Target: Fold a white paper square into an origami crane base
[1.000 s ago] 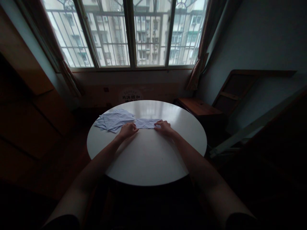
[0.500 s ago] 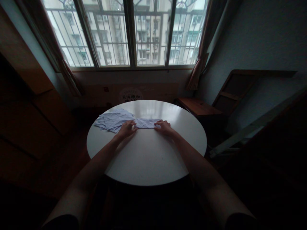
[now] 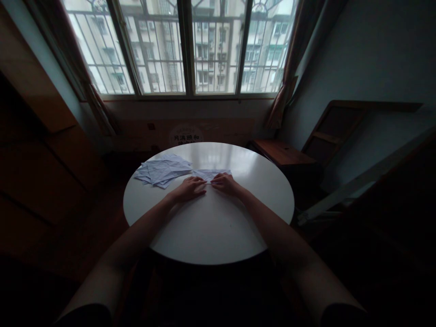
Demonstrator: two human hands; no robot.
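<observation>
A folded sheet of paper, pale with crease lines, lies flat on the white round table. My left hand rests on its near left edge, fingers stretched toward the middle and thumb apart on the tabletop side. Opposite it, my right hand has its fingers bent and closed on the near edge of the same sheet, covering its right front part. The fingertips of both hands almost meet at the middle of that edge. Left of the sheet lies a loose pile of creased papers, close to my left hand.
Beyond the table is a barred window with curtains at its sides. A brown wooden stool or low table stands behind right, and a wooden frame leans by the wall. Wooden cabinets line the left.
Both hands have slid inward from the ends of the paper toward the middle of its near edge. My left fingers have straightened out of their pinch. The pile has not moved.
</observation>
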